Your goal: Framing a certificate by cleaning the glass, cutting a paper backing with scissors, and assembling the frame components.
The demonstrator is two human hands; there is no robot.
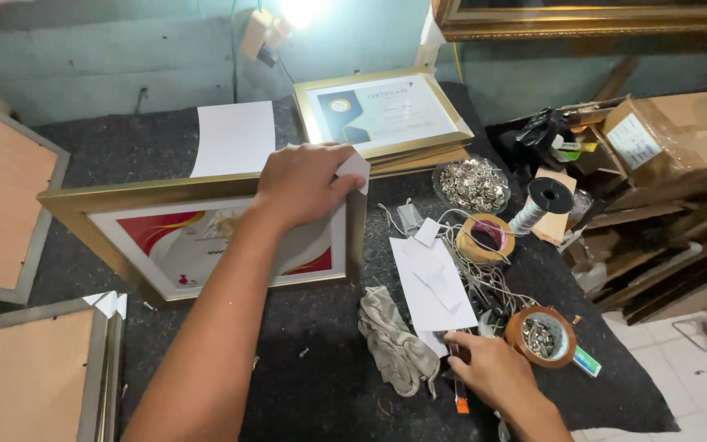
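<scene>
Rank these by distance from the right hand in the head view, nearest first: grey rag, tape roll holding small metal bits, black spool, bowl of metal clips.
From the right hand:
1. Tape roll, just to its right.
2. Grey rag, to its left.
3. Black spool, farther back.
4. Bowl of metal clips, farthest back.
Tape roll and rag are nearly level.

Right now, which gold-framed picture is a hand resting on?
The near frame with the red-and-white print, under the left hand. The far one, blue-and-white, lies untouched on a stack.

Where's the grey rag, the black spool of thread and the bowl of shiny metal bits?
grey rag [394, 342]: head view, on its crumpled middle.
black spool of thread [543, 200]: head view, on its black top rim.
bowl of shiny metal bits [445, 196]: head view, on its left rim.
</scene>
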